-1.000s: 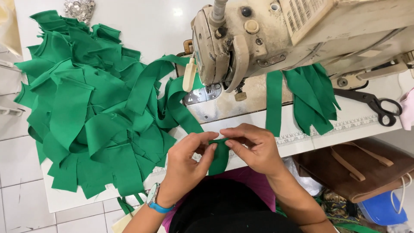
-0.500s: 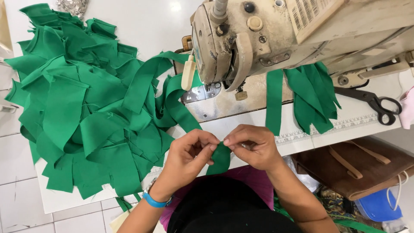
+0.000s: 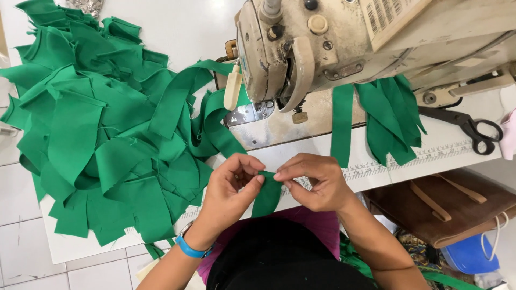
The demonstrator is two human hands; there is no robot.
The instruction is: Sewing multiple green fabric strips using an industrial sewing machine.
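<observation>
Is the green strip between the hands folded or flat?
Folded: the left hand and right hand pinch the green strip doubled at its top edge.

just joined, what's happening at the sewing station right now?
A person sits at a white table before a worn sewing machine. The left hand and right hand together pinch the top end of a green fabric strip at the table's front edge. A big heap of green pieces lies to the left, more green strips hang under the machine, and black scissors lie at right.

Matt green woven cloth strip [image 3: 267, 196], worn cream enamelled metal sewing machine [image 3: 344, 43], smooth white tabletop [image 3: 177, 27].
</observation>
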